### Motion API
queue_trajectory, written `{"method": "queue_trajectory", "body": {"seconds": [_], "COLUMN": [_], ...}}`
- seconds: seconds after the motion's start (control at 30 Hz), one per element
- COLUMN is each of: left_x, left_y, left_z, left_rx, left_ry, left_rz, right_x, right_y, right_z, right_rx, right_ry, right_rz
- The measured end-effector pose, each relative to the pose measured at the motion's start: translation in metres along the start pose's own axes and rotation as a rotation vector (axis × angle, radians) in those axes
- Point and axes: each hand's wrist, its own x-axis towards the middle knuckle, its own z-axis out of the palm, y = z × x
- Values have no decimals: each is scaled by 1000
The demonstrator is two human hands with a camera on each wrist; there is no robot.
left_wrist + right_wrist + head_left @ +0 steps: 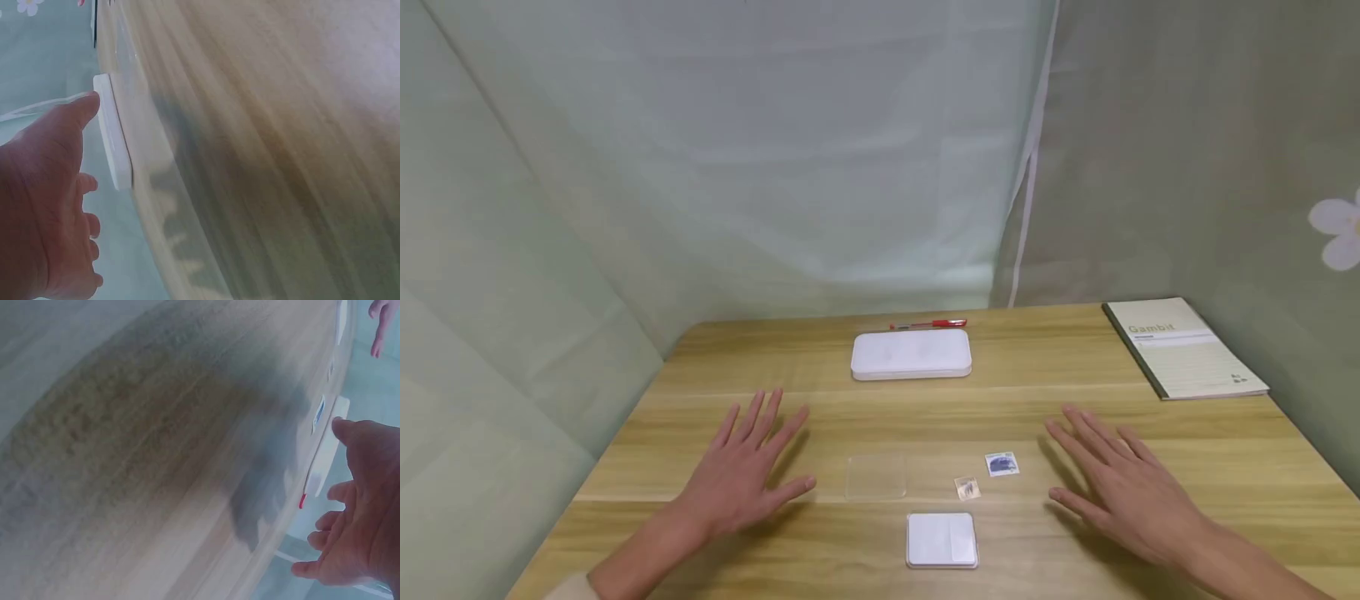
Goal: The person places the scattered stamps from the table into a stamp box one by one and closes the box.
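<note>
My left hand (741,475) hovers palm-down over the left of the table with its fingers spread, holding nothing. On the other side my right hand (1123,487) hovers likewise, fingers straight and apart. Between them lie a clear flat plastic square (876,477), a small pale stamp (967,488) and a larger blue-and-white stamp (1002,464). Nearer to me is a small clear-edged case (942,540) with a white inside. The blue stamp is the thing nearest my right hand, and the clear square is nearest my left.
A white oblong case (912,354) lies toward the back, with a red pen (928,324) behind it. A notebook (1183,348) is at the back right corner of the wooden table (820,358). Pale cloth (775,167) hangs around the back and sides.
</note>
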Motion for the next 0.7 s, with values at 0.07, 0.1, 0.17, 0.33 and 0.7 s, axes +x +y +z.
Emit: {"method": "queue_trajectory", "body": {"seconds": [0.07,0.1,0.17,0.33,0.7], "left_x": [2,4,7,18,31], "left_y": [0,0,2,10,47], "left_z": [-1,-1,-1,-2,1], "left_rx": [-8,-23,-55,-236,-608], "left_ry": [-23,-39,-68,-95,-142], "left_rz": [-4,-10,-13,-11,45], "right_x": [2,4,7,18,41], "right_y": [-1,-2,-4,-13,-25], "right_z": [1,2,3,2,7], "right_rx": [7,13,33,151,532], "right_ry": [7,10,3,-33,23], "right_rz": [-15,-20,-23,15,168]}}
